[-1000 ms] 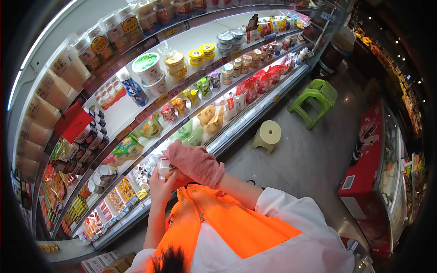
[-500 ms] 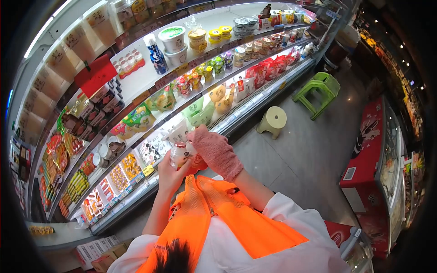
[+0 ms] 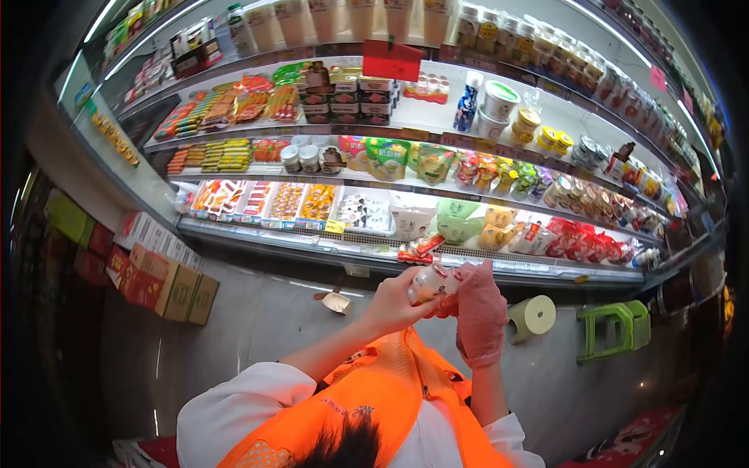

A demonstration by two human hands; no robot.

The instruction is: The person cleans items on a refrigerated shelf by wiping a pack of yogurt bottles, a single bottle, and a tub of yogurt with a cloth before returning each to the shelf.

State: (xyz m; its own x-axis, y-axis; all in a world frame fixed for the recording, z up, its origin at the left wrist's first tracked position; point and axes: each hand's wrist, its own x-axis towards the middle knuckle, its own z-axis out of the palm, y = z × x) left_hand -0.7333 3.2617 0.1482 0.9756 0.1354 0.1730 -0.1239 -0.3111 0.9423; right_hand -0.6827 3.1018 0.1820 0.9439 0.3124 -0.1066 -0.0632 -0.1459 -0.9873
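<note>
My left hand (image 3: 392,303) is bare and grips a small pack of white bottles with red wrapping (image 3: 430,281), held up in front of the chilled display's bottom shelf (image 3: 367,249). My right hand (image 3: 479,308) wears a pink cloth mitt and presses against the right side of the same pack. An orange mesh vest (image 3: 374,390) over white sleeves fills the lower middle of the view.
The open chiller (image 3: 437,148) holds several shelves of yogurt cups, pouches, bottles and cartons. Cardboard boxes (image 3: 160,277) are stacked on the floor at left. A beige round stool (image 3: 534,316) and a green plastic stool (image 3: 616,327) stand at right.
The view has swung left, so the chiller now runs across the frame. Both hands stay on the bottle pack, and the mitt has shifted from over the pack to its right side.
</note>
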